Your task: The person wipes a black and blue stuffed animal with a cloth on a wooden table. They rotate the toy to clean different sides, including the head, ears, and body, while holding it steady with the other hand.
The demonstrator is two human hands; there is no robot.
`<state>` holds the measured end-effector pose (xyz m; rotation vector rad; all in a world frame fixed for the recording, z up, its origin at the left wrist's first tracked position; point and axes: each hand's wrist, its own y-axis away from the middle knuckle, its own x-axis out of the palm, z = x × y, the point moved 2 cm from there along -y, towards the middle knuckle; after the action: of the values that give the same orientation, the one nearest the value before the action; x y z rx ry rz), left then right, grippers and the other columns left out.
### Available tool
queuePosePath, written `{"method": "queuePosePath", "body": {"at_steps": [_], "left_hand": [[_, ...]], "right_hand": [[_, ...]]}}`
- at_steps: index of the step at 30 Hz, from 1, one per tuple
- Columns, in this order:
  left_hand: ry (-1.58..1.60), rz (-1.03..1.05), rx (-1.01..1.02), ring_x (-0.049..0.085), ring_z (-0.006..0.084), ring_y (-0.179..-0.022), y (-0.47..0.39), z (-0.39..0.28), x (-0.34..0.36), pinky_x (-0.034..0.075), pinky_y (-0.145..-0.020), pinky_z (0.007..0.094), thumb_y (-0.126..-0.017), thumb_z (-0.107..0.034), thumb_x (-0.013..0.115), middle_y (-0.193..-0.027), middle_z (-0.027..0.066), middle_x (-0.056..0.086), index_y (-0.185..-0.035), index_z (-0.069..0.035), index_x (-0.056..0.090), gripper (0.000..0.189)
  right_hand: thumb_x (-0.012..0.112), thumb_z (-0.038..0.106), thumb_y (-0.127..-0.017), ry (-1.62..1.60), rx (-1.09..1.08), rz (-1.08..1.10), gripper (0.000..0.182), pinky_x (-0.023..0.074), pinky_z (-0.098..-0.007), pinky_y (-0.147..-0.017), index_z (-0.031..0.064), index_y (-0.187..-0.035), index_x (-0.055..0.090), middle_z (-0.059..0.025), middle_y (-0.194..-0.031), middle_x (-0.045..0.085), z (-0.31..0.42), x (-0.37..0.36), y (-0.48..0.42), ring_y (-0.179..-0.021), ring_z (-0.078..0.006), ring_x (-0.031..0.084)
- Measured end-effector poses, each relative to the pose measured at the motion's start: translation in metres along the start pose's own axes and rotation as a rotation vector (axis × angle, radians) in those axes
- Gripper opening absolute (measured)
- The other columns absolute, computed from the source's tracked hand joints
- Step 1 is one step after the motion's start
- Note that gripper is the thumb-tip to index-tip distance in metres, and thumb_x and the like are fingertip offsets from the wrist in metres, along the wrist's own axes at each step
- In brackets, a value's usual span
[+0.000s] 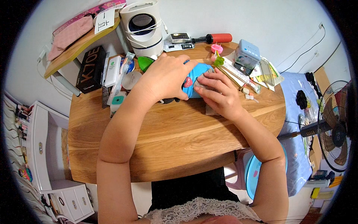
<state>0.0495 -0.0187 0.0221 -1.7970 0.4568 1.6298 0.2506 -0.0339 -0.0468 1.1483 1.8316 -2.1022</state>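
A blue, rounded container [195,73] with a small red badge lies tilted on the wooden table [167,140], between my two hands. My left hand [167,74] grips it from the left and above, thumb near its lower edge. Pressed against its right end is a greyish cloth [205,77], held under the fingers of my right hand [219,93]; part of the cloth hangs below onto the table. Just beyond my left wrist a green, pointed object [145,63] shows. Something black, partly hidden, lies under my left hand.
A white cylindrical device [144,42], a hand pump with a red body [219,37] and a pale blue tin [247,54] stand or lie along the back. At left are a black box [91,70], a white box [113,71] and a raised shelf [84,42]. A fan [335,126] stands at right.
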Motion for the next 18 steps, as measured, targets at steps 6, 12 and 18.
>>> {"method": "queuePosePath", "body": {"at_steps": [6, 12, 18], "left_hand": [[-0.010, 0.025, -0.009, 0.064, 0.0353, -0.109, 0.0022, 0.0007, -0.0009, 0.051, -0.094, 0.0436, -0.059, -0.032, 0.091, -0.129, 0.0154, 0.062, -0.137, -0.005, 0.055, 0.090], [-0.004, 0.059, -0.030, 0.064, 0.0349, -0.111, 0.0002, -0.0006, -0.0032, 0.051, -0.095, 0.0434, -0.058, -0.034, 0.091, -0.129, 0.0144, 0.062, -0.138, -0.006, 0.054, 0.092], [0.012, 0.056, -0.033, 0.064, 0.0334, -0.111, 0.0008, 0.0005, -0.0016, 0.051, -0.094, 0.0433, -0.059, -0.034, 0.091, -0.128, 0.0141, 0.063, -0.137, -0.007, 0.054, 0.090]], "right_hand": [[0.079, 0.014, -0.072, -0.006, -0.136, 0.060, 0.032, 0.0491, -0.0505, -0.107, 0.0154, -0.104, 0.078, 0.0006, -0.117, 0.070, 0.0018, -0.0014, 0.0012, -0.114, -0.0242, 0.063], [0.077, 0.013, -0.076, -0.018, -0.128, 0.045, 0.031, 0.0500, -0.0495, -0.105, 0.0157, -0.107, 0.077, -0.0012, -0.115, 0.070, 0.0000, -0.0007, 0.0016, -0.111, -0.0246, 0.064], [0.082, 0.010, -0.073, 0.021, -0.014, -0.064, 0.036, 0.0515, -0.0484, -0.102, 0.0154, -0.109, 0.076, -0.0035, -0.113, 0.069, 0.0002, 0.0034, -0.0026, -0.104, -0.0266, 0.065]]}}
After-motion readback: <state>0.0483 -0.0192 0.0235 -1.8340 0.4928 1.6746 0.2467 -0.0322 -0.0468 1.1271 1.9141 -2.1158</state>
